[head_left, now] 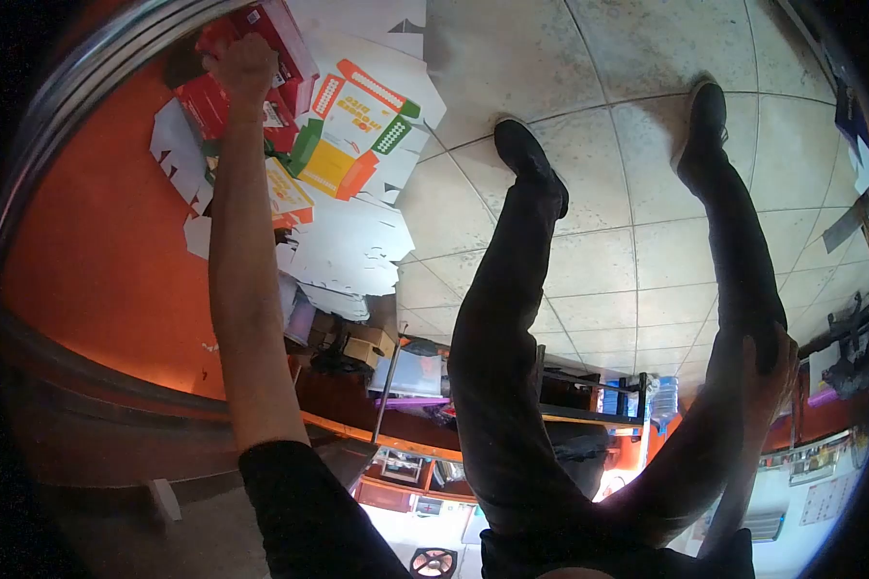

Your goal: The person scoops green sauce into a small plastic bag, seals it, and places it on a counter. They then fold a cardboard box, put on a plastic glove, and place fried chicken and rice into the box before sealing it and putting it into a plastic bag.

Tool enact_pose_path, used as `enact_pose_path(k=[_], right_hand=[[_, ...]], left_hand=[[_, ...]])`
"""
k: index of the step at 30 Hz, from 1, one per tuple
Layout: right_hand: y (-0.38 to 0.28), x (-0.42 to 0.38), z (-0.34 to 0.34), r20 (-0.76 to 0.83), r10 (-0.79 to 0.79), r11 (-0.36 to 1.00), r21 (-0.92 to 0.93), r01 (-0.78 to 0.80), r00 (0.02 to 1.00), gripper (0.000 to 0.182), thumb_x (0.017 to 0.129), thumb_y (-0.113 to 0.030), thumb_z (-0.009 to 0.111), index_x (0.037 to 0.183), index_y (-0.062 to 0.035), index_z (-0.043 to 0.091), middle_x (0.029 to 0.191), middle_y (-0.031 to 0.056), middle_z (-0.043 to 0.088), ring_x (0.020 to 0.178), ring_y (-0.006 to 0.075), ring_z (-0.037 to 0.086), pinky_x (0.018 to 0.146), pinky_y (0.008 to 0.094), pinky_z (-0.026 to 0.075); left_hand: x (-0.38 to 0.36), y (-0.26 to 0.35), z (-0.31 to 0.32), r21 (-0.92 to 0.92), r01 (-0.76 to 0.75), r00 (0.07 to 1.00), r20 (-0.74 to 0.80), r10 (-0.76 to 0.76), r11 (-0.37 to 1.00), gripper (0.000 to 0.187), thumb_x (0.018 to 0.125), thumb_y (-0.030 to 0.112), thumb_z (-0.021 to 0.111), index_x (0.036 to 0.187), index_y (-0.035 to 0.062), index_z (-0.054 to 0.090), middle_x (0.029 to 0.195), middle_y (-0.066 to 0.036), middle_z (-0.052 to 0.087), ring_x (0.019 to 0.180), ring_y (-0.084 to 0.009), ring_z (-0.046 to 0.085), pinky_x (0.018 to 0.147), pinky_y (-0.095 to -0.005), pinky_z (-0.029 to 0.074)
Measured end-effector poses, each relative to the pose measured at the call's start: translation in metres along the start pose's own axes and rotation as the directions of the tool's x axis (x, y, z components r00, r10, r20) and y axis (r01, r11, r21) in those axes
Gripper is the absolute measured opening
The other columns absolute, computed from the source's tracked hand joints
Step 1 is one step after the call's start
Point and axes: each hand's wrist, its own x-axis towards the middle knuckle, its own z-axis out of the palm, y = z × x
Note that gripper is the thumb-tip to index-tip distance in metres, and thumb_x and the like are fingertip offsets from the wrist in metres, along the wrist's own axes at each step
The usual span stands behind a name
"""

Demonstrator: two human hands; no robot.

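Observation:
My left hand [248,68] is at the upper left, at the end of my outstretched arm. Its fingers are curled in among red printed cartons [294,48], gripping one of them, though the fingertips are partly hidden. Just to the right of it lies a flattened white, orange and green printed carton [352,125]. Another yellow and orange carton [285,193] is partly covered by my forearm. On the right side, my right hand [777,372] rests on my knee with its fingers laid along the dark trousers, holding nothing.
White cardboard sheets [348,241] are stacked under the cartons, beside an orange panel [106,232] with a metal rim. My shoes [521,150] stand on the tiled floor [589,251]. A small brown box [367,345] and a dark metal frame [589,417] are farther back.

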Motion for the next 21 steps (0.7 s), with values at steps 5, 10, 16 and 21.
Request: enact_pose_path(k=[5,10,16,21], right_hand=[[-0.001,0.002,-0.003,-0.013,-0.030,1.000,-0.008,0.030,0.999,0.046,0.085,-0.037,0.065,0.119,-0.0067,0.055,0.113,0.0142,0.056,0.108,0.0332,0.053,0.090,0.0461,0.044],[0.000,0.002,-0.002,-0.006,-0.008,0.999,0.053,0.009,1.000,0.045,0.085,-0.037,0.065,0.118,-0.0073,0.056,0.113,0.0135,0.057,0.108,0.0323,0.054,0.089,0.0460,0.045],[0.000,0.002,-0.005,0.019,0.024,1.000,0.015,-0.024,1.000,0.046,0.085,-0.037,0.066,0.119,-0.0083,0.056,0.115,0.0128,0.057,0.110,0.0313,0.053,0.091,0.0467,0.044],[0.005,0.003,0.000,-0.029,-0.023,0.999,0.042,0.024,0.999,0.046,0.085,-0.038,0.066,0.118,-0.0078,0.057,0.116,0.0132,0.057,0.109,0.0322,0.053,0.090,0.0449,0.044]], left_hand=[[0.011,-0.002,0.046,0.071,0.011,0.990,0.138,-0.021,0.997,0.070,0.082,0.068,0.043,0.121,0.0121,0.061,0.125,-0.017,0.055,0.121,-0.0370,0.045,0.103,-0.0558,0.024],[-0.001,-0.008,0.049,-0.066,0.122,0.936,0.338,-0.093,0.990,0.083,0.080,0.075,0.039,0.122,0.0060,0.059,0.119,-0.021,0.058,0.117,-0.0362,0.051,0.110,-0.0531,0.018],[-0.001,-0.023,0.033,-0.240,0.220,0.922,0.369,-0.121,0.945,0.074,0.080,0.074,0.043,0.125,0.0167,0.057,0.134,-0.013,0.049,0.134,-0.0418,0.024,0.096,-0.0699,0.024],[-0.023,-0.018,0.003,-0.107,0.187,0.976,0.133,-0.173,0.976,0.053,0.084,0.053,0.046,0.113,0.0097,0.059,0.120,-0.014,0.056,0.123,-0.0376,0.038,0.092,-0.0603,0.033]])
